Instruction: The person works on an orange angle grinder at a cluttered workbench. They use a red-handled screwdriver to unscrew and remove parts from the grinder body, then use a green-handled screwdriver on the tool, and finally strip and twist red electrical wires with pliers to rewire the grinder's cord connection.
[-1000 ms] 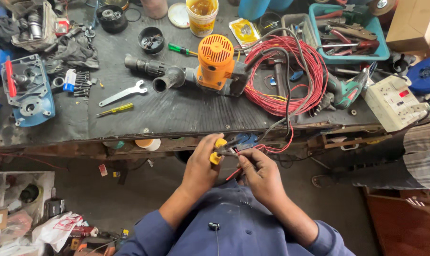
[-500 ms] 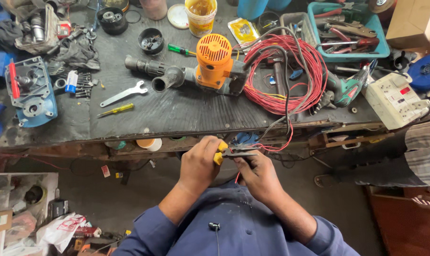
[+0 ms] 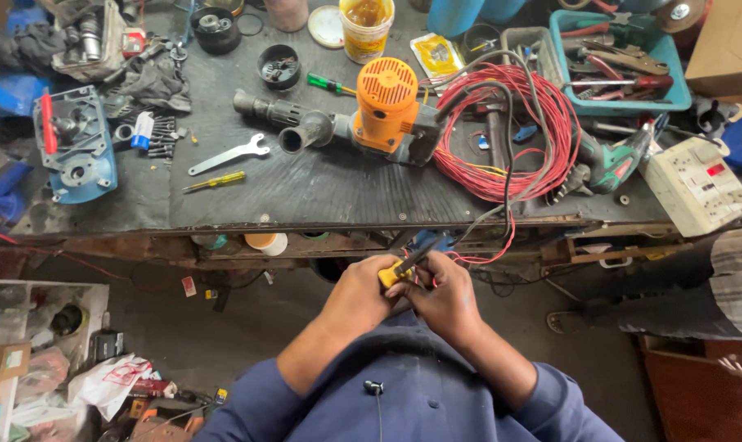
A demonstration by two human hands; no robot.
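Cluttered workshop bench (image 3: pixel 305 192) ahead; I see both hands now drawn tighter together below its edge. Left hand (image 3: pixel 356 292) fingers clench yellow-handled tool (image 3: pixel 395 270), tip tucked in; right hand (image 3: pixel 446 296) pinches red wire (image 3: pixel 502 245). Stripping looks underway.

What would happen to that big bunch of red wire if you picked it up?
The red wire coil would probably sag and flop, since its thin loops lie loose. It may snag too, because a grey cable crosses it and one strand runs down to the hands.
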